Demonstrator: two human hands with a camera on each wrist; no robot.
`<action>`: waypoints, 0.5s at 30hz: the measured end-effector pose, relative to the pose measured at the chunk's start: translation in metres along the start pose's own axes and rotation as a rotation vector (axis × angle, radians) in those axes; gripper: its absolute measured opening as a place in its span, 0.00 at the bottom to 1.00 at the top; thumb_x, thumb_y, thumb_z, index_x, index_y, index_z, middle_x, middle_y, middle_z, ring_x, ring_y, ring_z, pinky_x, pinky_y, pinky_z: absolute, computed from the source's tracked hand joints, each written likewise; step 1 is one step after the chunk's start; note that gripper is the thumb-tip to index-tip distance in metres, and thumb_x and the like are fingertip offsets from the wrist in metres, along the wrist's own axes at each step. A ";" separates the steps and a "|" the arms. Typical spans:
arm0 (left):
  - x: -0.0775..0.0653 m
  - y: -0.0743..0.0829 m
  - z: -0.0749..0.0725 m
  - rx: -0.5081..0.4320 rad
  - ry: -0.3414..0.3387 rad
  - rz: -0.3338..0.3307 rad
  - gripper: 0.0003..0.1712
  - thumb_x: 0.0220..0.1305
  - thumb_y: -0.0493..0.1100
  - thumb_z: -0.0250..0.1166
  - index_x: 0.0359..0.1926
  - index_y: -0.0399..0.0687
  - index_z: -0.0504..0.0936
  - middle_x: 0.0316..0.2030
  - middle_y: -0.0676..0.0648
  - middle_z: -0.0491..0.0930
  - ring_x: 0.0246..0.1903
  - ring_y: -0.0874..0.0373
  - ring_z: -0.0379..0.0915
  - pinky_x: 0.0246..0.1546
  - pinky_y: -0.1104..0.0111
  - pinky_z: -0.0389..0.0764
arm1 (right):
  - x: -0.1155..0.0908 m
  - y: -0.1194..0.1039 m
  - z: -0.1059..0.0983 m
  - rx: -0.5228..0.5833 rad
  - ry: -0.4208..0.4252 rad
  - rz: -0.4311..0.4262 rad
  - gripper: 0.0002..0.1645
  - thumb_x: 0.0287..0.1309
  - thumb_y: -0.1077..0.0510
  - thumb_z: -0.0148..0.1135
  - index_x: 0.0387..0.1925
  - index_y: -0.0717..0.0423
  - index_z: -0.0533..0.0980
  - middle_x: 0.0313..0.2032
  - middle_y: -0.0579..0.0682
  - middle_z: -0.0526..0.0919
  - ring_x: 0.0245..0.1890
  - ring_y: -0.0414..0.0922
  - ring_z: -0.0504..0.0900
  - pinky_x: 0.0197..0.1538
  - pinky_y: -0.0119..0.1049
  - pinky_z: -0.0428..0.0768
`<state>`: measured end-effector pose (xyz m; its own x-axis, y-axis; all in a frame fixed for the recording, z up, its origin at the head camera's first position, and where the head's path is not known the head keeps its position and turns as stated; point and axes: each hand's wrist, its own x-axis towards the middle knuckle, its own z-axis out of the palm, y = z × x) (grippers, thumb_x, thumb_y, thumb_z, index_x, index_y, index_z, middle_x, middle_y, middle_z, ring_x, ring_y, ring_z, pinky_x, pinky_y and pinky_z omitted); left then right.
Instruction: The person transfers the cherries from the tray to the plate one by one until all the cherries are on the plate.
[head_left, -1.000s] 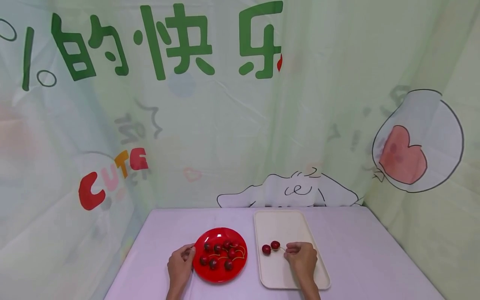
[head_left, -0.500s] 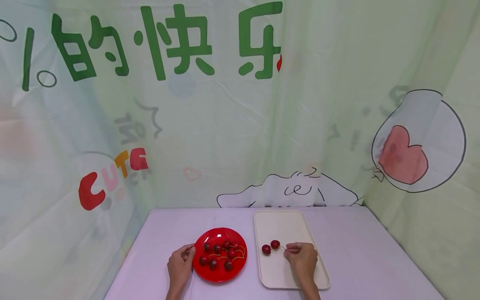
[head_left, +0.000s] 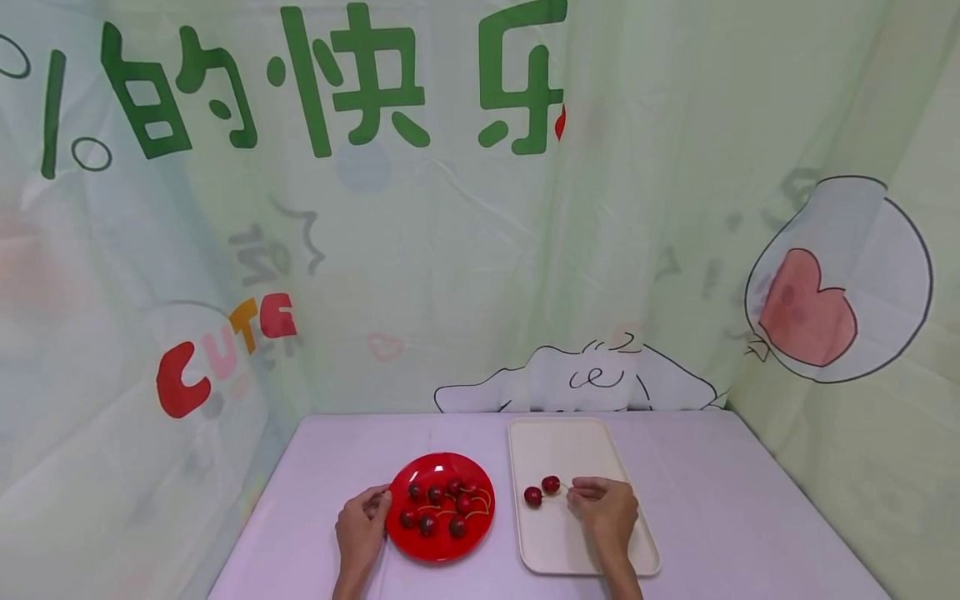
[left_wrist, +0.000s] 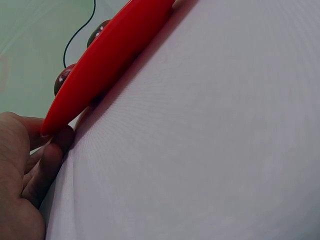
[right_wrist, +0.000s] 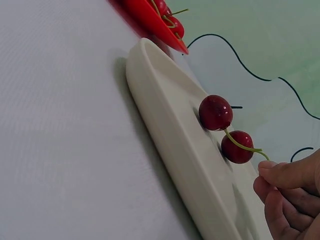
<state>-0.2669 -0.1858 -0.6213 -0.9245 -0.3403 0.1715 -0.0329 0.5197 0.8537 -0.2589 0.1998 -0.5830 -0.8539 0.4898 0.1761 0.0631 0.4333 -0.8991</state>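
A red plate bears several dark red cherries with stems. My left hand grips its left edge, thumb at the rim and fingers underneath, as the left wrist view shows. To the right lies a cream tray with two cherries. The stem of the farther cherry is pinched between thumb and fingertips of my right hand, which is over the tray. Beside it rests the other cherry, its stem crossing in front of the held one in the right wrist view. Whether the held cherry touches the tray, I cannot tell.
A pale lilac cloth covers the table. Behind and at both sides hang light green printed curtains. A narrow strip of cloth separates plate and tray.
My right hand and the cherry it holds by the stem have shifted slightly up and away. The left hand and the plate stay put.
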 end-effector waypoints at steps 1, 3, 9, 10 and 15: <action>0.000 0.000 0.000 0.002 0.002 0.001 0.14 0.78 0.41 0.67 0.58 0.42 0.91 0.38 0.44 0.93 0.23 0.61 0.75 0.26 0.73 0.73 | 0.000 0.000 0.000 0.012 0.000 0.001 0.10 0.49 0.71 0.81 0.37 0.64 0.92 0.30 0.57 0.94 0.28 0.42 0.93 0.45 0.21 0.79; 0.000 0.000 0.000 0.002 0.006 0.004 0.14 0.78 0.41 0.67 0.57 0.42 0.91 0.39 0.43 0.93 0.24 0.61 0.76 0.27 0.73 0.73 | 0.001 0.001 0.000 0.038 -0.006 0.005 0.10 0.50 0.72 0.81 0.37 0.65 0.91 0.30 0.58 0.94 0.27 0.40 0.93 0.38 0.12 0.71; 0.001 -0.001 0.001 -0.016 0.005 0.003 0.14 0.77 0.41 0.67 0.58 0.41 0.91 0.38 0.44 0.92 0.23 0.60 0.76 0.25 0.73 0.73 | 0.004 0.000 0.000 0.093 -0.028 0.014 0.11 0.51 0.73 0.80 0.38 0.66 0.91 0.32 0.60 0.94 0.27 0.37 0.91 0.34 0.14 0.76; 0.001 -0.001 0.000 -0.018 0.003 0.003 0.14 0.77 0.40 0.67 0.58 0.41 0.91 0.38 0.44 0.92 0.23 0.60 0.75 0.25 0.73 0.73 | 0.004 0.000 0.000 0.100 -0.029 0.016 0.11 0.50 0.73 0.80 0.38 0.66 0.91 0.32 0.60 0.94 0.27 0.36 0.91 0.34 0.15 0.76; 0.001 -0.001 0.000 -0.009 0.001 0.001 0.14 0.77 0.41 0.68 0.57 0.41 0.91 0.39 0.44 0.93 0.24 0.60 0.75 0.27 0.73 0.73 | 0.005 0.000 0.002 0.129 -0.022 0.041 0.11 0.51 0.73 0.80 0.39 0.67 0.91 0.33 0.60 0.94 0.24 0.27 0.87 0.33 0.15 0.78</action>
<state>-0.2674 -0.1865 -0.6223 -0.9243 -0.3402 0.1730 -0.0283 0.5131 0.8579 -0.2637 0.2008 -0.5828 -0.8629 0.4881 0.1307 0.0322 0.3113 -0.9498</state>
